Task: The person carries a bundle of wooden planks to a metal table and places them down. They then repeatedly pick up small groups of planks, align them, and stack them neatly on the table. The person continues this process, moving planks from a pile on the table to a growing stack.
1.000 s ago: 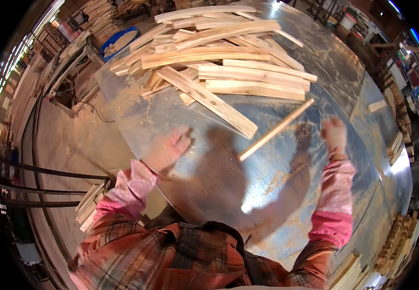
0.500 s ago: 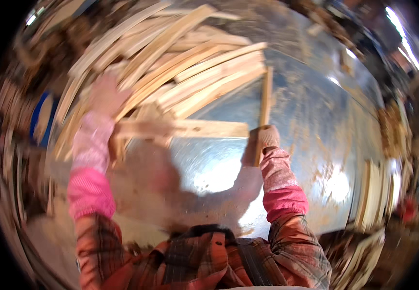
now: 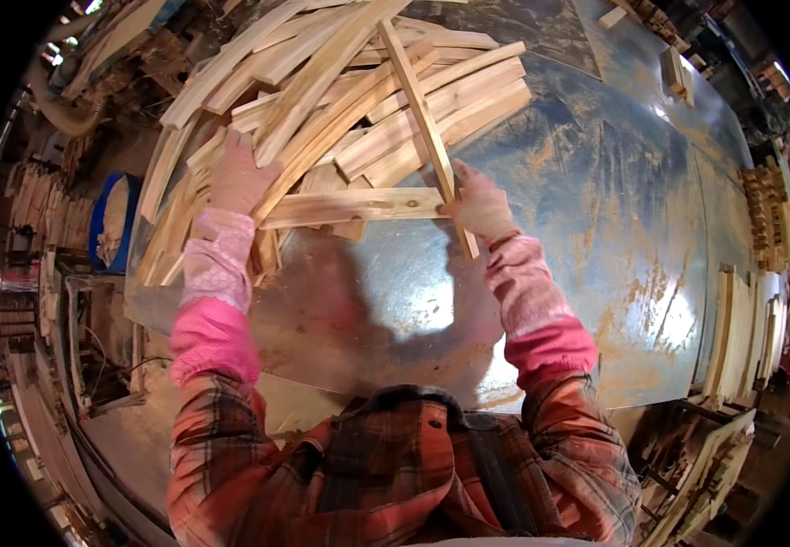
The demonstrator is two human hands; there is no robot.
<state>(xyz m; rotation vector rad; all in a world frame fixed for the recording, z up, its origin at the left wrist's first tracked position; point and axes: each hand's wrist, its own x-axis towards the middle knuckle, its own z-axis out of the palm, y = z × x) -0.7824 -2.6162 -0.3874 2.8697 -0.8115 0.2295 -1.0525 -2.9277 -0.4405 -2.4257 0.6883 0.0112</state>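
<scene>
A heap of pale wooden strips (image 3: 313,109) covers the far left of the metal tabletop. My left hand (image 3: 240,178) rests on the heap's near left side, fingers apart, thumb towards the middle; its underside is hidden. My right hand (image 3: 481,201) is closed on the lower part of a narrow wooden strip (image 3: 419,109), which slants up and left across the heap's right ends. Below the heap, a single flat wooden strip (image 3: 358,208) lies crosswise, its right end meeting the held strip beside my right hand.
The shiny metal tabletop (image 3: 595,219) carries streaks of sawdust. Stacked small wood pieces (image 3: 764,219) and upright boards (image 3: 732,333) line the right edge. A blue-rimmed tub (image 3: 108,223) stands on the left, near a ribbed hose (image 3: 76,118). Further boards (image 3: 700,474) lean at lower right.
My right hand has moved up and left with the narrow strip, which has tilted from near upright to leaning left over the heap. The left hand stays on the heap.
</scene>
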